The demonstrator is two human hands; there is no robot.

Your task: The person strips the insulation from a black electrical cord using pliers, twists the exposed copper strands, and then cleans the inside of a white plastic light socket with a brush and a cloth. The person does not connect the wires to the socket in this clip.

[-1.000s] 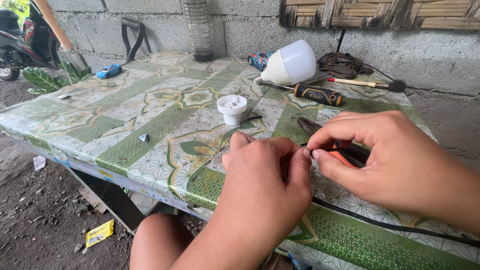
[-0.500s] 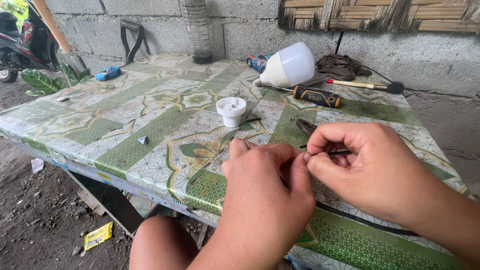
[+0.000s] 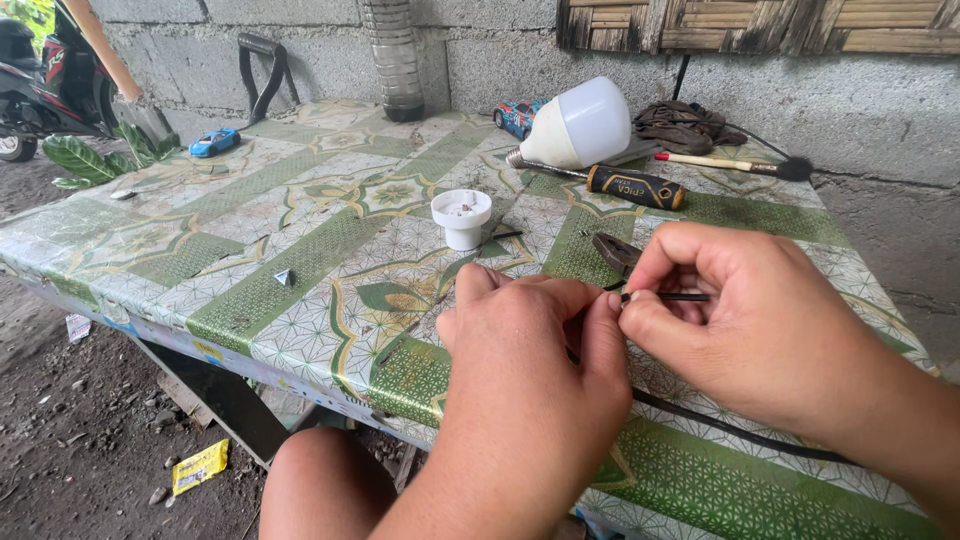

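A small yellow wrapper (image 3: 200, 466) lies flat on the dirt ground below the table's near left edge, a crumpled rectangle with dark print. Farther left on the ground, beside the table edge, sits a small white scrap of packaging (image 3: 78, 327) with a reddish mark. The screwdriver's black handle carries a yellow label (image 3: 636, 186).

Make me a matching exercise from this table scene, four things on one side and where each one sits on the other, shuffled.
Things:
1 white bulb
2 white socket cap
3 blue toy car
4 thin black wire

Places:
A pinched between both hands
B far left of the table, near the wall
C middle of the table
D far side, beside the screwdriver

Pairs: 1-D, 2-C, 3-B, 4-A
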